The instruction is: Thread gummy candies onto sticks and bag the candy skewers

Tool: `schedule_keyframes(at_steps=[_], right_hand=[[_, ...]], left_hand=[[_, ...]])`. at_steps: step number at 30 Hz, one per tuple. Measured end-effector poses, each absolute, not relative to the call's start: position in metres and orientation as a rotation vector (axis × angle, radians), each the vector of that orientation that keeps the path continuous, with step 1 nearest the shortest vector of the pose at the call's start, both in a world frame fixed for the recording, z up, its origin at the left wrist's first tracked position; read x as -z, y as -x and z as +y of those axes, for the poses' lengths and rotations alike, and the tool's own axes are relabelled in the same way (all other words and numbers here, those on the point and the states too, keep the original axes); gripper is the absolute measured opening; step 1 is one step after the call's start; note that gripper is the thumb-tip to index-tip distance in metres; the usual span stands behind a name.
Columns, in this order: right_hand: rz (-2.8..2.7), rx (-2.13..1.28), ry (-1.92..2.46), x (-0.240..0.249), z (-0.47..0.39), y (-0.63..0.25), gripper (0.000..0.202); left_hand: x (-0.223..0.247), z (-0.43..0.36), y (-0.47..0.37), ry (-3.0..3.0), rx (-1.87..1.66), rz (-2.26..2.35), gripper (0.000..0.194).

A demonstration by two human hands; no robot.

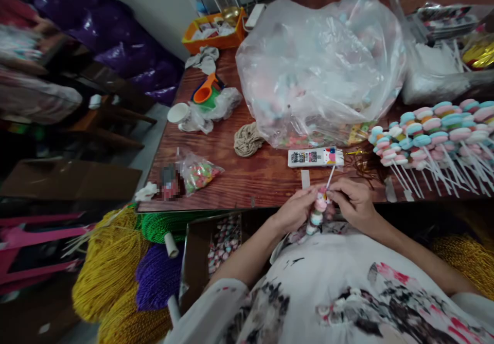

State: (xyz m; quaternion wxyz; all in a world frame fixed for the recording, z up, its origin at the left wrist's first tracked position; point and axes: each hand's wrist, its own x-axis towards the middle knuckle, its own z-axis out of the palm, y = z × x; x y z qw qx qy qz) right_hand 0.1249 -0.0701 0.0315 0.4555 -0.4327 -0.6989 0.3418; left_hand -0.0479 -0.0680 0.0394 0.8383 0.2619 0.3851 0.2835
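Note:
Just past the table's front edge, my left hand (296, 209) is closed on a small candy skewer (317, 216) with pink, white and blue pieces. My right hand (353, 202) pinches the same skewer near its white stick, which points up and away from me. A white printed box (315, 157) lies on the table beyond my hands. To the right is a large pile of pink and blue candy skewers (440, 133) with white sticks. Thin gold ties (360, 164) lie between the box and the pile.
A big clear bag of candies (320, 71) fills the table's back middle. An orange basket (214, 30), tape dispenser (206, 94), paper cup (178, 112), beige cloth bundle (248, 140) and small candy bag (198, 173) stand left. A person (34, 66) sits far left.

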Motion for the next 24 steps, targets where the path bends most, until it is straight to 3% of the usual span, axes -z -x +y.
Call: schedule_keyframes(at_steps=[7,14,20,24], right_hand=[[-1.799,-0.618,1.102,-0.028,-0.076,-0.125,0.018],[-2.359,0.010,0.974,-0.041,-0.074,-0.156,0.034],[-2.600,-0.041,0.758,-0.045,-0.077,-0.156,0.018],[-2.584,-0.329,1.049,-0.040,-0.075,-0.148,0.022]], left_hand=[[-0.034,-0.063,0.057,-0.676,-0.370,0.745,0.043],[-0.023,-0.052,0.057,-0.609,-0.300,0.635,0.041],[-0.027,-0.047,0.062,-0.905,0.052,0.442,0.050],[-0.037,-0.050,0.062,-1.823,-0.038,0.721,0.029]])
